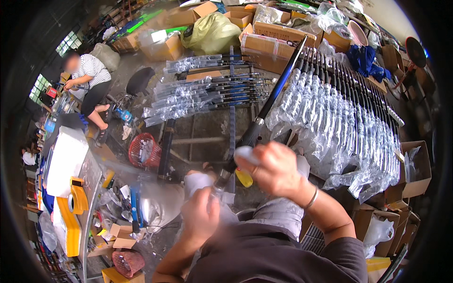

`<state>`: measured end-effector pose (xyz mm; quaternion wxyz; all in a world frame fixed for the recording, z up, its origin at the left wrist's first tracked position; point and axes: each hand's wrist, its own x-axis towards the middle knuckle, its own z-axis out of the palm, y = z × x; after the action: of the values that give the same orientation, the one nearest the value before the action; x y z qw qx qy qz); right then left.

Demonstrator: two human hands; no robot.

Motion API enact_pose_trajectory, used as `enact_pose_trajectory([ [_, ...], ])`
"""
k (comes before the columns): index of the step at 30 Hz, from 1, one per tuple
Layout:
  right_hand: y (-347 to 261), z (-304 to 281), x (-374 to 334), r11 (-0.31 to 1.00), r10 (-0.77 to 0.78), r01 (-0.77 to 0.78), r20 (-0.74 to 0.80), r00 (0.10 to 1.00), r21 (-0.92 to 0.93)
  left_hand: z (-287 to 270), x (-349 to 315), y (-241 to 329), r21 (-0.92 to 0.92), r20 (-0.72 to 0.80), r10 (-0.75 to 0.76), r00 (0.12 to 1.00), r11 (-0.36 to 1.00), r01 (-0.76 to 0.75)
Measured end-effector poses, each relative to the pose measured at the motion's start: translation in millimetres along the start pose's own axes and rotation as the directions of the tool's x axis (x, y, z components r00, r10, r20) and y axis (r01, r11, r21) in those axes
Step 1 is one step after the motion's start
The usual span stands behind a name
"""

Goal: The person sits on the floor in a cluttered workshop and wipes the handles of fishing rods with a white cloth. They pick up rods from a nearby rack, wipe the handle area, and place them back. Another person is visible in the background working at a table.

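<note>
A blue and black fishing rod slants from my lap toward the far boxes, its thick black handle at the near end. My right hand, with a bracelet at the wrist, is closed over a small whitish wad beside the rod's handle. Motion blurs the wad, so its kind is unclear. Close to the rod's butt, my left hand is curled and blurred; what its fingers hold, if anything, is hidden. A yellow object shows just below the right hand's wad.
Many plastic-sleeved rods lie in a row at the right. Another bundle of sleeved rods rests on a frame ahead. A red basket stands left of it. Cardboard boxes line the back. A person sits at far left.
</note>
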<state>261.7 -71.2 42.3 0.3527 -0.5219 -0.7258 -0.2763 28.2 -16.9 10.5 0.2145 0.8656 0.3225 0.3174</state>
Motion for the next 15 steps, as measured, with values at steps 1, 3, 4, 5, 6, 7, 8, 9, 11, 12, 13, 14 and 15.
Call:
enact_pose_trajectory([
  [1,11.6,-1.2,5.7,0.999,0.023,-0.023,-0.004,1.000,-0.047,-0.9,3.9,1.2,0.015,-0.011,0.004,1.000,1.000,-0.004],
  [3,19.0,2.5,2.1,0.989,0.137,-0.139,-0.039,0.990,-0.055,-3.6,2.8,4.9,0.029,-0.011,-0.002,1.000,1.000,0.003],
  [4,12.6,-2.3,4.5,0.997,0.074,-0.074,-0.009,0.997,-0.037,-4.8,5.8,9.4,0.022,-0.013,0.006,1.000,1.000,-0.006],
  [5,-2.5,-3.8,3.0,1.000,0.025,-0.024,0.021,0.999,-0.009,-5.7,6.1,10.9,0.021,-0.001,0.007,1.000,1.000,-0.007],
  [6,-10.1,-5.0,2.5,0.999,-0.025,0.024,0.051,0.998,0.021,-4.5,8.4,9.7,0.038,-0.038,0.026,0.999,0.999,-0.025],
  [7,-5.8,-3.8,4.0,0.999,-0.024,0.024,-0.002,1.000,0.036,-3.0,8.6,6.5,0.059,-0.069,0.039,0.997,0.998,-0.035],
  [8,7.0,-2.0,5.0,0.997,0.072,-0.072,-0.025,0.997,-0.005,-2.6,5.7,2.6,0.084,-0.104,0.041,0.994,0.996,-0.033],
  [9,18.4,-0.4,4.6,0.985,0.166,-0.168,-0.050,0.985,-0.044,-3.7,2.0,-0.6,0.091,-0.104,0.041,0.994,0.995,-0.031],
  [11,14.2,2.3,3.0,0.991,0.127,-0.130,-0.079,0.989,-0.035,-3.0,6.7,-2.2,0.087,-0.121,0.076,0.990,0.994,-0.066],
  [12,2.6,0.5,2.8,0.999,0.048,-0.049,-0.028,0.998,-0.015,-2.3,7.1,0.1,0.074,-0.124,0.063,0.990,0.996,-0.054],
  [13,-6.9,-0.1,2.8,0.999,-0.025,0.025,0.025,0.999,0.021,-2.2,6.5,-0.9,0.091,-0.138,0.070,0.988,0.994,-0.058],
  [14,-5.5,-0.8,3.4,0.999,-0.035,0.034,0.012,0.999,0.031,-1.8,6.6,-2.4,0.108,-0.151,0.077,0.986,0.992,-0.061],
  [15,3.8,-2.4,6.6,1.000,-0.005,0.006,-0.009,1.000,0.023,-1.6,6.6,-4.1,0.126,-0.165,0.084,0.983,0.990,-0.063],
])
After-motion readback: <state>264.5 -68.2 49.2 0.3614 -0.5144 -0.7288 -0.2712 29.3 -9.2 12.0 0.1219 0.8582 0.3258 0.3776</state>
